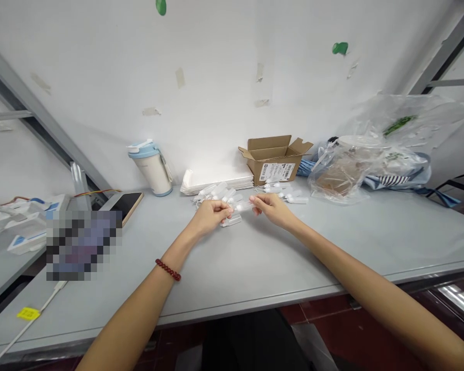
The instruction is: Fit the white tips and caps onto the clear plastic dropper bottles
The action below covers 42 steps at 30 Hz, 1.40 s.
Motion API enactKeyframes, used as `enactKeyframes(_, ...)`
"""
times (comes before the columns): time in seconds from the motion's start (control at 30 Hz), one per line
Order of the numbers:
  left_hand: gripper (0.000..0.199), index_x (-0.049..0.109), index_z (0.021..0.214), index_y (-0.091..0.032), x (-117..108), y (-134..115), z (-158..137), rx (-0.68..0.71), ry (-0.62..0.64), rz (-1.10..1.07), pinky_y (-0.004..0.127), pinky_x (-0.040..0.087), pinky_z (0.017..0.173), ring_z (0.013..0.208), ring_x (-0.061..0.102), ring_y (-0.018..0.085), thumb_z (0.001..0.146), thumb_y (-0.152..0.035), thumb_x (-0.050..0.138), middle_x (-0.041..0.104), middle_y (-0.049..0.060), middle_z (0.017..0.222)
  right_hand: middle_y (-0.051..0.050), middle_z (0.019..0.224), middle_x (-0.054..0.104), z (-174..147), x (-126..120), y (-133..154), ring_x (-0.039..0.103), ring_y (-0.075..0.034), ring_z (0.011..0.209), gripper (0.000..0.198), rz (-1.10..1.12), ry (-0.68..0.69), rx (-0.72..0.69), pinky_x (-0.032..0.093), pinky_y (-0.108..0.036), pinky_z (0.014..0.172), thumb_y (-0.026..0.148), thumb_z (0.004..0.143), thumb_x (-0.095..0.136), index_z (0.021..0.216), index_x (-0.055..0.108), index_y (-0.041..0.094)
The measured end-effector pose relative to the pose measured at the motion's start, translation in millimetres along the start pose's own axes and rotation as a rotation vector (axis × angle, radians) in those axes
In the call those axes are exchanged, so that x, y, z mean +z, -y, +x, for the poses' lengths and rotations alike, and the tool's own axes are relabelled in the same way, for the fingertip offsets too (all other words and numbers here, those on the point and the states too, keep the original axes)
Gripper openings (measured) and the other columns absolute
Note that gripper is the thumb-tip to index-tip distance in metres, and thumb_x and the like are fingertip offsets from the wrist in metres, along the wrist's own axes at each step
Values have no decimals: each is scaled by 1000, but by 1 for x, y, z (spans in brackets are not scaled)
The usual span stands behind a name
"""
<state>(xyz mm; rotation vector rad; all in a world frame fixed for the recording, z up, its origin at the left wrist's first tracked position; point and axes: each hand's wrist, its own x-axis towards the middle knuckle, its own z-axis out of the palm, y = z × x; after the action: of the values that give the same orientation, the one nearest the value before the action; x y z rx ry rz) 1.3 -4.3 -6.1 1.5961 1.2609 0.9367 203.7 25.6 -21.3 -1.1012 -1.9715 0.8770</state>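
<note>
My left hand [213, 214] is closed in a pinch at the left end of a small clear plastic bottle [243, 207]. Fingers and thumb of my right hand [274, 209] are pinched together at its other end; the exact contact is too small to make out. Just below the held piece, another small clear bottle [232, 220] lies on the table. A pile of similar small bottles with whitish parts [216, 191] sits behind my left hand. More of them form a second group [294, 197] behind and right of my right hand.
Behind the piles are a stack of flat white trays or boxes [220, 180] and an open cardboard box [276, 167]. A tumbler [152, 170] stands left of them. Plastic bags [344, 172] lie right; a phone [130, 203] and cable [48, 301] left, on the grey table [232, 273].
</note>
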Motion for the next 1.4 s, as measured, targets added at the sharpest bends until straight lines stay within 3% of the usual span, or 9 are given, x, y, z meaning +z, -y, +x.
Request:
enactKeyframes(0.17,25,63,66,-13,-10,1,2,1,12,96,23,38,51,51,47,10,68,-37,64,59,2,61,-3,63,60,6,-9,-6,52,-15,61,42,-136,41,-73,36,-26,60,46,90,41,66,60,17)
enactKeyframes(0.27,22,64,63,-13,-20,2,3,14,-17,201,24,39,55,55,50,12,67,-34,62,61,2,62,-6,74,67,14,-27,-21,58,-18,69,25,-350,-99,-99,39,-28,67,32,90,43,91,63,16)
enactKeyframes(0.33,20,63,62,-13,-25,4,4,13,-35,259,24,38,56,56,50,12,68,-32,60,61,2,62,-11,89,68,18,-42,-35,59,-22,83,22,-533,-215,-104,40,-31,75,23,88,45,96,63,14)
enactKeyframes(0.47,25,59,56,-15,-28,11,6,10,-52,386,25,32,53,52,45,12,71,-35,56,53,-1,53,-16,100,65,22,-66,-59,54,-27,96,28,-786,-290,-18,40,-34,80,12,85,43,106,62,11)
enactKeyframes(0.63,37,55,58,-17,-23,15,8,76,-250,564,25,25,51,50,40,12,76,-49,52,42,-3,48,-16,115,60,31,-73,-69,49,-30,102,39,-944,-282,-4,41,-38,81,15,88,39,123,56,13)
enactKeyframes(0.8,33,56,77,-18,-17,14,6,41,-60,585,25,29,53,56,47,15,66,-48,65,48,-5,56,-13,129,52,39,-69,-73,46,-33,109,43,-979,-208,13,43,-43,81,21,91,37,132,50,23)
enactKeyframes(0.9,34,55,81,-18,-14,17,5,35,-14,649,25,30,53,60,50,17,63,-44,68,51,-4,59,-12,130,51,40,-68,-76,46,-33,110,44,-968,-176,60,44,-45,82,23,92,35,134,48,28)
enactKeyframes(1.2,19,54,79,-19,-5,16,2,45,-66,823,27,29,57,68,54,20,75,-37,58,56,1,67,-16,109,58,54,-71,-89,55,-31,101,37,-878,-197,116,45,-47,80,23,91,39,123,57,23)
enactKeyframes(1.4,17,55,81,-19,-1,15,1,40,-72,863,27,29,57,71,55,22,77,-36,57,58,3,71,-17,105,62,52,-75,-88,58,-30,101,35,-864,-268,19,46,-42,79,16,87,40,112,64,17)
